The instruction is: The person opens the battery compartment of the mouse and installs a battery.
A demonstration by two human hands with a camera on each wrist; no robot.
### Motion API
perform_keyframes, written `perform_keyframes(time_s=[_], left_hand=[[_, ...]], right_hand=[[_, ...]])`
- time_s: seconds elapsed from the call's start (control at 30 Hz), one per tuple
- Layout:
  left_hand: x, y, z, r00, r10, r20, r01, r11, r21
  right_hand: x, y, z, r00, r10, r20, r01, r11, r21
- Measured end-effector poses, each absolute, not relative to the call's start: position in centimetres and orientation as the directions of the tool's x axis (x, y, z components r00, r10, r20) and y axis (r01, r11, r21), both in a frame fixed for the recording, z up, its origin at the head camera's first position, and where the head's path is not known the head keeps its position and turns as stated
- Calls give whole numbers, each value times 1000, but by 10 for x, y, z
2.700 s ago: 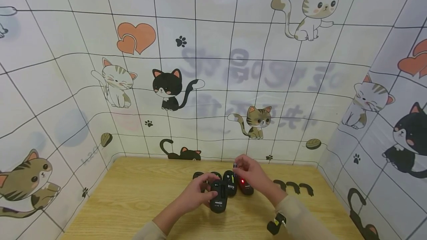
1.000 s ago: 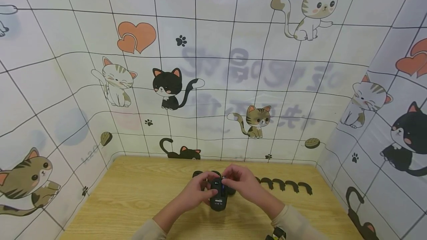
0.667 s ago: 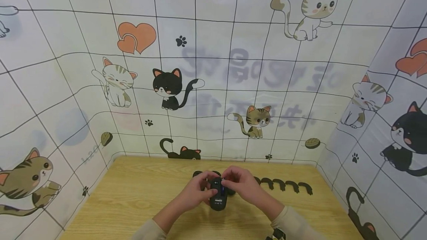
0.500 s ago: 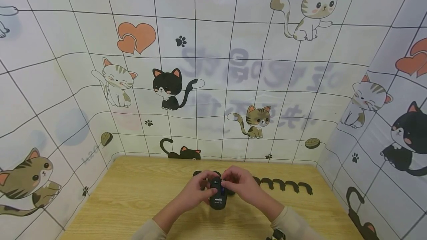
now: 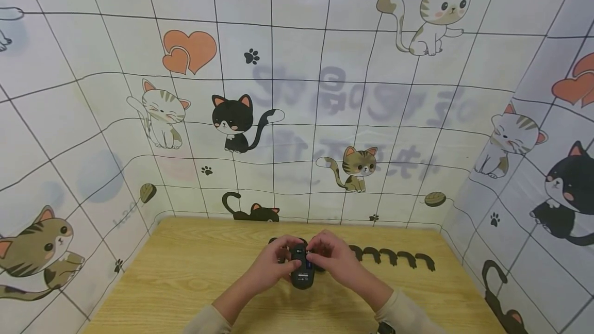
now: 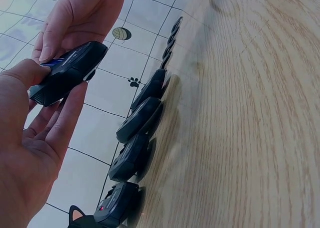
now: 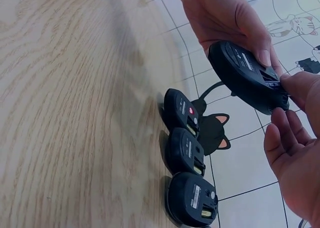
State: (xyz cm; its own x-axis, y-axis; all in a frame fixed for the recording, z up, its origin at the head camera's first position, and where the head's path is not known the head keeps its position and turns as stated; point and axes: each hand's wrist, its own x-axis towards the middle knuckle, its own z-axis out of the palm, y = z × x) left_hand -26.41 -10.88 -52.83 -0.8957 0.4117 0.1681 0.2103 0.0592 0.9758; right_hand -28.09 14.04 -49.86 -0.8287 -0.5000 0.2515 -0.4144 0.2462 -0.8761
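My left hand (image 5: pixel 271 264) grips a black computer mouse (image 5: pixel 302 278), held underside up, with the thumb across its base and fingers beneath. The mouse's long battery slot is uncovered. A blue-labelled battery (image 7: pixel 270 81) lies in that slot, seen also in the left wrist view as a blue strip beside the fingertips. My right hand (image 5: pixel 336 262) pinches at the battery's far end; its thumb is on the battery while the other fingers curl round the end of the mouse. In the left wrist view the mouse (image 6: pixel 72 70) is well above the table.
Behind the hands several more black mice (image 7: pixel 192 200) lie underside up in a row, yellowish batteries in their slots. One mouse (image 7: pixel 175 110) shows a red light. Curved black covers (image 5: pixel 371 255) line up to the right. Cat-printed cloth (image 5: pixel 297 169) walls the wooden table (image 5: pixel 185 272).
My right hand has come left from over the row, bringing the battery to the held mouse. Its silver end, earlier sticking up, now sits lower at the slot. The mouse has shifted slightly away.
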Motion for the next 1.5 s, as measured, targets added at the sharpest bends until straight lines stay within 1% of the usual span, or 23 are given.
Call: perform_keyframes(time_s=[0.2,0.57,0.67,0.9,1.0,1.33,1.5], left_hand=[[-265,-109,-531,-895,408,181,235,85,968],[-262,-107,-529,-899,382,214,279,121,953],[-262,-107,-529,-899,379,219,283,122,951],[-264,-105,-530,-899,377,220,283,118,952],[-265,-104,-530,-899,379,220,280,111,954],[-264,-104,-527,-898,385,212,272,108,956],[-265,-104,-527,-896,387,216,276,108,955]], right_hand=[[-282,139,-503,-820,-516,250,-395,193,-898],[-280,139,-502,-821,-512,252,-380,162,-910],[-280,139,-503,-818,-514,258,-390,164,-906],[-281,137,-507,-800,-501,330,-456,151,-877],[-281,137,-507,-804,-490,337,-457,146,-878],[-279,134,-505,-859,-449,247,-368,206,-907],[-279,133,-505,-871,-440,220,-327,183,-927]])
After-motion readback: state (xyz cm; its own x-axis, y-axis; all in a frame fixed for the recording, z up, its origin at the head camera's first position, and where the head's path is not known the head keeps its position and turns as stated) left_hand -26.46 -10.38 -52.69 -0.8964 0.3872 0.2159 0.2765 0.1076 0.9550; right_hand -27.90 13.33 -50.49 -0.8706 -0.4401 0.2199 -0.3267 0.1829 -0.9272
